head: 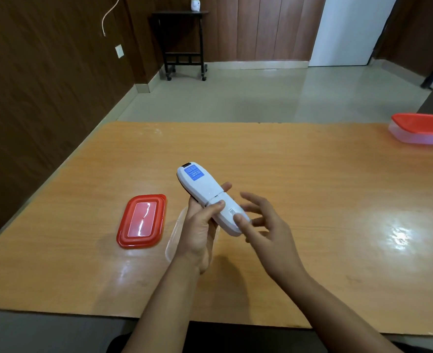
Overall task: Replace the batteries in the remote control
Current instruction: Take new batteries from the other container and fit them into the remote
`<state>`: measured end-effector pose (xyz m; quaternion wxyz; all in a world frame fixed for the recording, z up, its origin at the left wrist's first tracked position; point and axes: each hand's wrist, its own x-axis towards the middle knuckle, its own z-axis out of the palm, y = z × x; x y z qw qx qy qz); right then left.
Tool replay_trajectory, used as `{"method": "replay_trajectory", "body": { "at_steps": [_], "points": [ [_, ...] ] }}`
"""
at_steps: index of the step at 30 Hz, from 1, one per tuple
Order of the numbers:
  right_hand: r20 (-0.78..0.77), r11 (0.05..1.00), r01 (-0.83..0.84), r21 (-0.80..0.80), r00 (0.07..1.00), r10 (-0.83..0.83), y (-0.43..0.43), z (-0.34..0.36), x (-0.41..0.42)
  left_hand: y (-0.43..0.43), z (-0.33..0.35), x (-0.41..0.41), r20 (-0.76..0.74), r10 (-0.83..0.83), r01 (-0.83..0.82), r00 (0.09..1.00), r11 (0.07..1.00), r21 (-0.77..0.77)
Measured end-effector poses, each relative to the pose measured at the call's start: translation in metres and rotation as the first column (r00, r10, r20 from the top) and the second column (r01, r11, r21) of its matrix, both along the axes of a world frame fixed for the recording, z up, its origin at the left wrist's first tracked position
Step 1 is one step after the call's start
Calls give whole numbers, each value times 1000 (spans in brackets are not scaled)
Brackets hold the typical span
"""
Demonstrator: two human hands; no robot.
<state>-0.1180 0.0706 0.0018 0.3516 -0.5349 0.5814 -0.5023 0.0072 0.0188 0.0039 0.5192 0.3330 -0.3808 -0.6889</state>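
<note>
Above the middle of the table (312, 174), your left hand (200, 225) grips the white remote control (210, 197) back side up, its far end tilted toward 11 o'clock. Your left thumb (216, 206) lies across the seam where the battery cover (229, 216) meets the body, and your fingertips show past the remote's right edge. A blue label (194, 175) sits near the far end of the back. The cover is in place on the remote.

Your right hand (269, 225) is spread wide and holds nothing; its thumb tip (238, 220) touches the near end of the battery cover, while the other fingers fan out at 3 o'clock from the remote, clear of it.

At 9 o'clock from your left hand, a red container lid (141, 221) lies flat on the table. Just beside it, mostly hidden under your left wrist, is a clear plastic container (173, 238); you cannot tell from here what is in it. Far off at 2 o'clock, near the table's right edge, stands a second clear container with a red lid (421, 128) closed on top.

Beyond the table at 12 o'clock, a dark wheeled side table (182, 44) stands against the wood-panelled wall with a small white potted plant (195, 3) on it.
</note>
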Motion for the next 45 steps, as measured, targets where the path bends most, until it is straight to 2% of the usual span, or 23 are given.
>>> {"method": "replay_trajectory", "body": {
  "at_steps": [2, 4, 11, 17, 24, 30, 31, 32, 33, 34, 35, 36, 39, 41, 43, 45],
  "points": [
    [323, 964, -64, 260, 946, -25, -3, 3, -3, -1, -2, 0, 1, 32, -32, 1000, 999, 19],
    [504, 902, -203, 381, 863, -18, -3, 6, -7, -1, -5, -1, 29, 45, -45, 999, 999, 13],
    [687, 886, -250, 390, 719, -100, -4, 10, -13, 0, -5, -3, 73, 23, -22, 997, 1000, -12],
    [708, 904, -223, 365, 696, -114, -3, 8, -9, 2, -5, -6, 56, 42, -39, 998, 998, -50],
    [658, 933, -169, 318, 748, -89, -3, 10, -6, 5, -1, -9, 12, 87, -86, 996, 994, -60],
    [599, 889, -268, 372, 800, -10, -1, 19, -15, 6, 0, -9, 140, 103, -86, 985, 989, -124],
    [535, 884, -272, 380, 844, 30, 0, 20, -16, 6, 0, -9, 175, 97, -73, 980, 988, -138],
    [403, 887, -257, 383, 911, 89, 1, 20, -17, 6, -1, -10, 209, 88, -57, 974, 987, -150],
    [210, 902, -221, 371, 966, 150, 3, 19, -18, 7, -1, -11, 231, 76, -41, 970, 988, -151],
    [13, 923, -180, 339, 982, 187, 4, 18, -18, 7, -2, -12, 242, 63, -29, 968, 990, -139],
    [-97, 942, -159, 296, 976, 195, 5, 18, -17, 8, -2, -13, 246, 48, -19, 968, 993, -118],
    [-98, 948, -164, 271, 976, 197, 6, 18, -17, 8, -2, -13, 246, 37, -14, 969, 995, -97],
    [248, 915, -269, 302, 948, 197, 5, 22, -20, 5, -2, -11, 165, 26, -20, 986, 999, -41],
    [387, 882, -341, 324, 899, 205, 4, 26, -24, 1, 0, -8, 87, 34, -35, 996, 999, 3],
    [450, 848, -407, 341, 862, 233, 4, 29, -25, 0, 1, -7, 88, 64, -66, 994, 998, 15],
    [417, 832, -404, 379, 878, 236, 4, 27, -23, 1, -1, -8, 156, 128, -129, 979, 992, -9]
  ]
}}
